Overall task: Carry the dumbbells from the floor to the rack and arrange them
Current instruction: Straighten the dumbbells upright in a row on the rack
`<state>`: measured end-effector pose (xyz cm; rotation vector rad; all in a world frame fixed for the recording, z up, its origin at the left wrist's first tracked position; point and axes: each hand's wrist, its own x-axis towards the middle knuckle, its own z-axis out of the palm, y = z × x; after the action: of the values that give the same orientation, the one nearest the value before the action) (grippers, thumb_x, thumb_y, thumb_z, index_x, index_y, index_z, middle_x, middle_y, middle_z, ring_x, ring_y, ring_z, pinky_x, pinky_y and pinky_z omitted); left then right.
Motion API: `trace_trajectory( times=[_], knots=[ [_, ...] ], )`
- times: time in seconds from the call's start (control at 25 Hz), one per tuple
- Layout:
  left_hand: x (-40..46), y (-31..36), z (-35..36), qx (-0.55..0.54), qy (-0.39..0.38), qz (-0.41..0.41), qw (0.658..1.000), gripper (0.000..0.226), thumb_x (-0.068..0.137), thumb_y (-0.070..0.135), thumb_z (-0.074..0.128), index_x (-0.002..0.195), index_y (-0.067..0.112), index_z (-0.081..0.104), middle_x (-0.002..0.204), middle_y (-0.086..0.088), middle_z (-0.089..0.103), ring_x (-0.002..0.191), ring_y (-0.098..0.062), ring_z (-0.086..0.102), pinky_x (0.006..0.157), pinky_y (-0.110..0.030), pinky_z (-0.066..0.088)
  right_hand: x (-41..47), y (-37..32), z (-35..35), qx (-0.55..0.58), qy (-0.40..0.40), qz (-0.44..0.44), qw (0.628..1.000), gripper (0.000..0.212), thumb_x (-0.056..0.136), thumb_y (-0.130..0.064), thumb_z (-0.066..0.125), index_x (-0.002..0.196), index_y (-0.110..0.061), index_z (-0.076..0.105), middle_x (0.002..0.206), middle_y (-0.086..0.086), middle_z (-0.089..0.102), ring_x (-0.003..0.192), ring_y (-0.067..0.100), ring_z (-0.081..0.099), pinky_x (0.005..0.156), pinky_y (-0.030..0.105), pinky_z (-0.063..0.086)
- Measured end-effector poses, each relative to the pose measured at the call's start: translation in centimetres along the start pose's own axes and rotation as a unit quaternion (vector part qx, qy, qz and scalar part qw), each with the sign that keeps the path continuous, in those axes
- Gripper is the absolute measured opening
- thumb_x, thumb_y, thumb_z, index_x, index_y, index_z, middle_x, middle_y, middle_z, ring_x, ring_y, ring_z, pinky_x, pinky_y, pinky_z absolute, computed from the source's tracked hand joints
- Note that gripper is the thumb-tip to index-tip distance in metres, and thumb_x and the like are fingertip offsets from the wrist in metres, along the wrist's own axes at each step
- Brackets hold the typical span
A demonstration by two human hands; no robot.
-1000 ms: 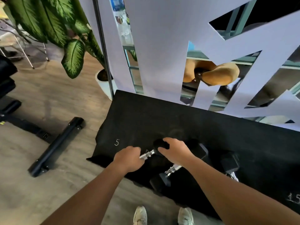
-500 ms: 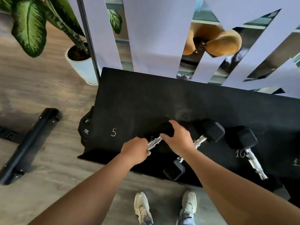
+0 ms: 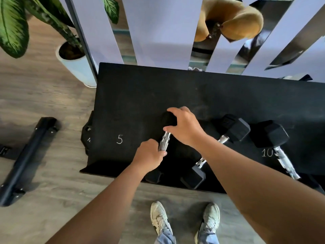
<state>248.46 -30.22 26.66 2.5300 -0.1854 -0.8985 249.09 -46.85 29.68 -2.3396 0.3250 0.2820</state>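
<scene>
A small black hex dumbbell (image 3: 164, 140) with a chrome handle lies on the black rack top (image 3: 137, 95), right of the chalked "5". My left hand (image 3: 149, 156) grips its handle near the front end. My right hand (image 3: 184, 126) holds its far head with curled fingers. A second dumbbell (image 3: 233, 129) lies to the right, partly under my right forearm. A third dumbbell (image 3: 271, 136) rests by the chalked "10".
A white plant pot (image 3: 75, 67) with large leaves stands at the rack's back left corner. A black bar (image 3: 26, 159) lies on the wood floor to the left. Another dark weight (image 3: 87, 132) peeks out under the rack's left edge. My shoes (image 3: 161, 219) stand before the rack.
The view has tilted down and closer to the rack. Both hands stay on the small dumbbell, which has turned more front-to-back on the rack.
</scene>
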Motion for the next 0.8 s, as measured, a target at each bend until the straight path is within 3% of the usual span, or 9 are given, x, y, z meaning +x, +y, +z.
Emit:
trace_trajectory(
  times=[0.08,0.24,0.4,0.52,0.64,0.8],
  knots=[
    [-0.2,0.1,0.5,-0.053,0.008,-0.013,0.998,0.038,0.097,0.027,0.071,0.07,0.019,0.045,0.066,0.004,0.053,0.044,-0.005,0.049,0.038,-0.013,0.033,0.6,-0.4,0.4,-0.015,-0.012,-0.026,0.999,0.071,0.089,-0.027,0.079,0.152,-0.021,0.047,0.137,0.004,0.052,0.123,0.026,0.056,0.098,0.034,0.051],
    [-0.1,0.2,1.8,-0.073,0.022,-0.026,0.997,0.042,0.097,0.029,0.071,0.068,0.019,0.042,0.066,0.003,0.051,0.048,-0.007,0.047,0.043,-0.02,0.032,0.9,-0.5,0.6,-0.034,-0.014,-0.057,0.998,0.069,0.088,-0.026,0.08,0.149,-0.02,0.05,0.136,0.004,0.056,0.121,0.026,0.058,0.097,0.038,0.053],
    [-0.1,0.5,1.6,-0.042,0.018,-0.018,0.999,0.04,0.096,0.034,0.072,0.071,0.02,0.044,0.072,0.001,0.055,0.053,-0.008,0.05,0.045,-0.02,0.032,0.5,-0.2,0.0,-0.033,-0.017,-0.07,0.997,0.069,0.09,-0.028,0.078,0.151,-0.022,0.048,0.14,-0.001,0.058,0.124,0.022,0.059,0.096,0.03,0.05],
    [-1.1,1.7,0.8,0.066,0.046,-0.005,0.997,0.029,0.097,0.04,0.068,0.083,0.017,0.056,0.081,-0.002,0.064,0.068,-0.018,0.063,0.056,-0.027,0.043,-0.5,0.5,-1.7,-0.029,-0.025,-0.059,0.998,0.068,0.093,-0.03,0.074,0.154,-0.022,0.046,0.148,-0.003,0.056,0.132,0.02,0.055,0.098,0.024,0.043],
    [-2.2,4.9,0.6,0.152,0.116,0.064,0.98,0.024,0.102,0.037,0.055,0.088,0.018,0.061,0.083,-0.003,0.067,0.077,-0.024,0.069,0.061,-0.032,0.048,-2.3,2.4,-4.7,-0.047,0.028,-0.044,0.998,0.058,0.095,-0.031,0.072,0.149,-0.019,0.053,0.148,-0.001,0.058,0.134,0.019,0.054,0.102,0.025,0.043],
    [-2.2,9.4,3.0,0.149,0.025,0.133,0.979,0.033,0.1,0.035,0.053,0.073,0.021,0.041,0.081,-0.006,0.058,0.08,-0.029,0.062,0.062,-0.034,0.041,-4.3,6.1,-8.4,-0.087,0.111,-0.019,0.99,0.052,0.094,-0.031,0.072,0.142,-0.015,0.06,0.141,0.0,0.063,0.132,0.021,0.056,0.104,0.031,0.046]
  ],
)
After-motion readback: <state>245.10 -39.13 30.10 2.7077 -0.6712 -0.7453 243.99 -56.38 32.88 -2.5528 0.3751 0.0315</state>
